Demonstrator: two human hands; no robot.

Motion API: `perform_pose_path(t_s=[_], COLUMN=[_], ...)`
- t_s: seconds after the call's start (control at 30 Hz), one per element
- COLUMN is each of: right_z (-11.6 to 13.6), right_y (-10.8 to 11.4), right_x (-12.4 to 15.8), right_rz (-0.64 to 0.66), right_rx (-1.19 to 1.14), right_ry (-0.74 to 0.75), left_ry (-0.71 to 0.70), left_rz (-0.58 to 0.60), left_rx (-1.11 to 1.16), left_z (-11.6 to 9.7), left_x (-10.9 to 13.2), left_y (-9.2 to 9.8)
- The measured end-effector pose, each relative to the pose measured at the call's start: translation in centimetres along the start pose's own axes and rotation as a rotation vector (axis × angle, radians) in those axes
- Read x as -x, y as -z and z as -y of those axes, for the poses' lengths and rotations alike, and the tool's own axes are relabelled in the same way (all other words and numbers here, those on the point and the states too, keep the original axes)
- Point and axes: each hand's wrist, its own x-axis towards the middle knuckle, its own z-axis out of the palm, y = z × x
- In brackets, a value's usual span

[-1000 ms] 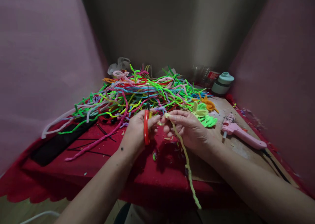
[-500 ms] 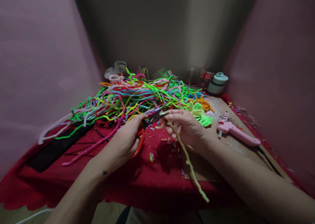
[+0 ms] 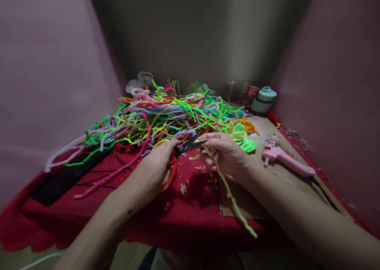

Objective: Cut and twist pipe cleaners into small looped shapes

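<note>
My left hand (image 3: 158, 163) is closed around the red handles of a pair of scissors (image 3: 189, 145). Their dark blades point right, spread a little apart at the fingertips of my right hand (image 3: 224, 151). That hand pinches a pale yellow pipe cleaner (image 3: 228, 189), whose long tail hangs down toward the table's front edge. A short bit of the same pale yellow shows between the blades and the fingers; whether it is cut through I cannot tell. Just beyond my right hand lie light yellow and green looped pipe cleaner pieces (image 3: 245, 141).
A big tangled heap of coloured pipe cleaners (image 3: 178, 111) covers the back of the red tablecloth (image 3: 190, 206). On a brown board (image 3: 292, 183) at right rests a pink glue gun (image 3: 285, 159). A capped bottle (image 3: 263, 99) stands behind. A black strip (image 3: 59, 187) lies left.
The scissors and my left hand have shifted slightly right, blades further across the right fingertips. The hanging pipe cleaner end has swung a little right and up.
</note>
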Motion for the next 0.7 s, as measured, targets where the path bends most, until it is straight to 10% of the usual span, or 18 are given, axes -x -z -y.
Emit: perform_pose_path(t_s=[0.7], right_z=[-0.1], right_y=[0.7], right_x=[-0.1], right_rz=[-0.028], right_rx=[0.145], right_ry=[-0.02], left_ry=[-0.033], left_rz=[0.012], left_rx=[-0.36], left_z=[-0.2], left_x=[1.3], left_y=[0.0])
